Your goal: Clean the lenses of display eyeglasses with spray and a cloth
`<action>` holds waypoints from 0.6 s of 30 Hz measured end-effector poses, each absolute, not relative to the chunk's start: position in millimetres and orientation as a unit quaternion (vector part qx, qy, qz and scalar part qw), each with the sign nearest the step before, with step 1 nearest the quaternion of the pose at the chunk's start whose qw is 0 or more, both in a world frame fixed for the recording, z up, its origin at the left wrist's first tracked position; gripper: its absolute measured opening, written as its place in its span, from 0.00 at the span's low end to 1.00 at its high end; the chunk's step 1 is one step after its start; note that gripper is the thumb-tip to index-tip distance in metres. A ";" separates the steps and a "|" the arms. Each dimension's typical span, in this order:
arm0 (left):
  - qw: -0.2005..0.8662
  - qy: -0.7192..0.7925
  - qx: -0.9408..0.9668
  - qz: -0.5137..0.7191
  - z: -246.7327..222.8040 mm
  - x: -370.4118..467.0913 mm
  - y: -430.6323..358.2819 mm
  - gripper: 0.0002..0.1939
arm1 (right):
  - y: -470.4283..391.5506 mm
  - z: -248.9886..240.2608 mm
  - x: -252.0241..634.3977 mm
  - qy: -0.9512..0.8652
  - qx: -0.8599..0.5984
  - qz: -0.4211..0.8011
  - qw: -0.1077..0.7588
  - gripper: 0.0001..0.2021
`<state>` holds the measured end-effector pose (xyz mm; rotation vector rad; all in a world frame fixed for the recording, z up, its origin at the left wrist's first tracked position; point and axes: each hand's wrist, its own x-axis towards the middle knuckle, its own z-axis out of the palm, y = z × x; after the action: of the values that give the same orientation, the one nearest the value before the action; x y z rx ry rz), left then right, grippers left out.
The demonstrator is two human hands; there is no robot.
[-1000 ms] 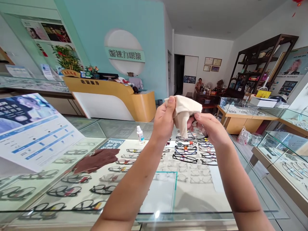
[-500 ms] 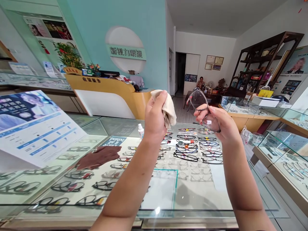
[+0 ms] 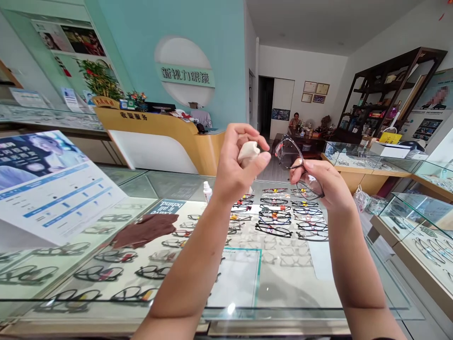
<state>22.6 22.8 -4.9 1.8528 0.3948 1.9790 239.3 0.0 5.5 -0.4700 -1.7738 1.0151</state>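
Note:
Above the glass counter, my left hand (image 3: 240,163) is curled round a bunched cream cloth (image 3: 248,151), its thumb and fingertips turned toward the right. My right hand (image 3: 327,182) pinches a pair of eyeglasses (image 3: 289,152) near the bridge, the frame tilted with one lens up and the other low by the palm. A small gap separates the left fingertips from the upper lens. Below the hands, rows of eyeglass frames (image 3: 274,217) show in the display case. A brown cloth (image 3: 145,230) lies crumpled on the glass, and a small white bottle (image 3: 207,192) stands beyond my left forearm.
A propped printed card (image 3: 63,189) stands on the counter at left. Behind is a yellow and white reception desk (image 3: 155,127). More glass cases (image 3: 417,231) line the right side, with a dark shelf (image 3: 382,94) behind. A person (image 3: 294,120) is at the far table.
My left hand has turned and opened its fingers somewhat, gathering the cloth into the palm and coming nearer the eyeglasses. The eyeglasses have tilted slightly in my right hand.

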 end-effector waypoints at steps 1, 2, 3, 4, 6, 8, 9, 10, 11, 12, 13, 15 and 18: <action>0.144 0.143 0.692 0.693 -4.9 20.1 22.7 0.24 | -0.6 6.0 240.6 -0.737 -0.196 0.423 0.490 0.19; 0.091 0.146 0.718 0.674 -4.4 17.8 22.2 0.30 | -1.3 6.4 242.0 -0.741 -0.199 0.426 0.480 0.20; 0.045 0.149 0.740 0.654 -3.6 16.1 21.4 0.34 | -2.0 6.8 243.3 -0.746 -0.200 0.428 0.470 0.21; 0.009 0.152 0.756 0.636 -2.6 14.9 20.3 0.37 | -2.8 7.1 244.6 -0.751 -0.201 0.428 0.461 0.21; -0.032 0.150 0.771 0.617 0.0 14.3 17.9 0.37 | -4.8 7.8 246.4 -0.761 -0.200 0.422 0.450 0.22; -0.033 0.151 0.773 0.615 2.7 15.4 15.3 0.36 | -7.3 8.8 247.2 -0.766 -0.199 0.416 0.447 0.21; -0.025 0.155 0.773 0.615 3.9 16.2 14.0 0.36 | -8.6 9.4 247.2 -0.767 -0.201 0.415 0.447 0.21; -0.016 0.161 0.772 0.614 4.9 17.0 12.6 0.36 | -10.0 10.2 247.1 -0.766 -0.206 0.413 0.447 0.22; -0.007 0.169 0.772 0.613 5.8 17.6 11.3 0.36 | -11.5 10.9 246.9 -0.766 -0.211 0.411 0.447 0.22; 0.001 0.176 0.770 0.613 6.4 18.1 10.0 0.36 | -13.0 11.6 246.6 -0.766 -0.215 0.409 0.448 0.22; 0.007 0.181 0.768 0.615 6.8 18.2 8.8 0.35 | -14.5 12.2 246.2 -0.765 -0.219 0.406 0.449 0.23; 0.015 0.186 0.761 0.622 7.0 17.9 6.8 0.34 | -17.4 13.1 245.4 -0.767 -0.227 0.396 0.450 0.26; 0.010 0.183 0.752 0.633 6.3 16.3 5.6 0.33 | -20.6 13.8 244.4 -0.764 -0.235 0.331 0.502 0.29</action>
<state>16.3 5.6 6.3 2.3475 0.5698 1.9768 244.4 -20.6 13.8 -0.5669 -1.8448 0.7987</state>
